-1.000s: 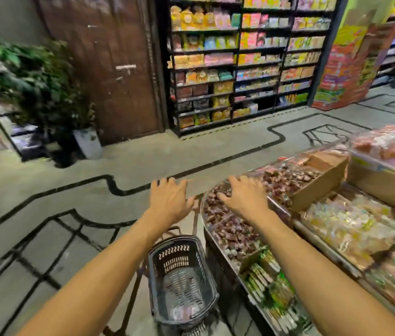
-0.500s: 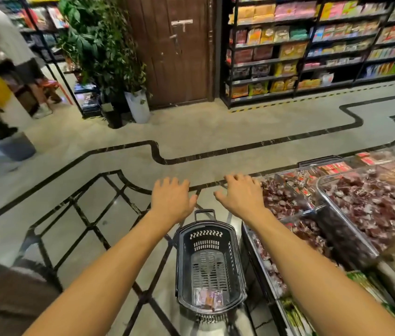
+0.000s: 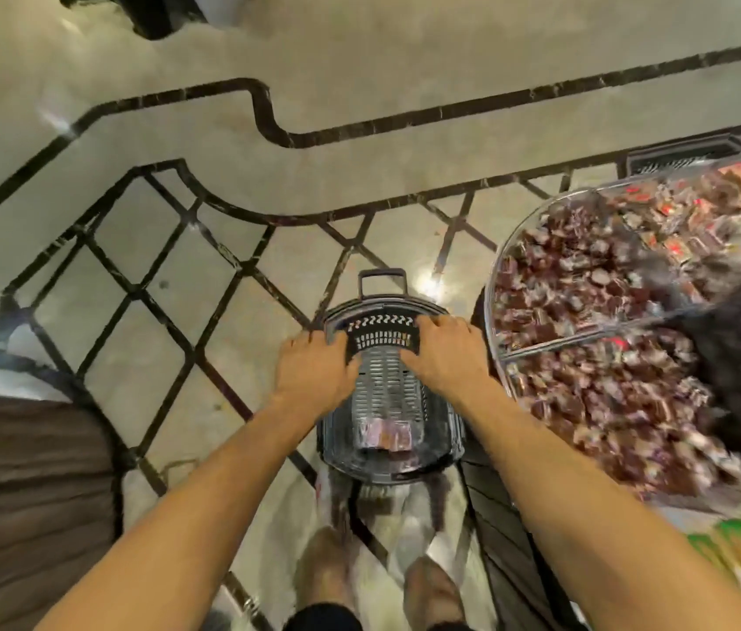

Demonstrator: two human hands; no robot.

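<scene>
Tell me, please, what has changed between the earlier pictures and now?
Both hands have come down from beside the sweets to the basket: the left hand is at its left rim, the right hand over its right rim; whether they grip it is unclear. The view has tilted down. The basket stays on the floor, packets inside.

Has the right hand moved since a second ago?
Yes. It was over the candy bin; now the right hand is down at the far rim of the shopping basket, left of the bin.
</scene>
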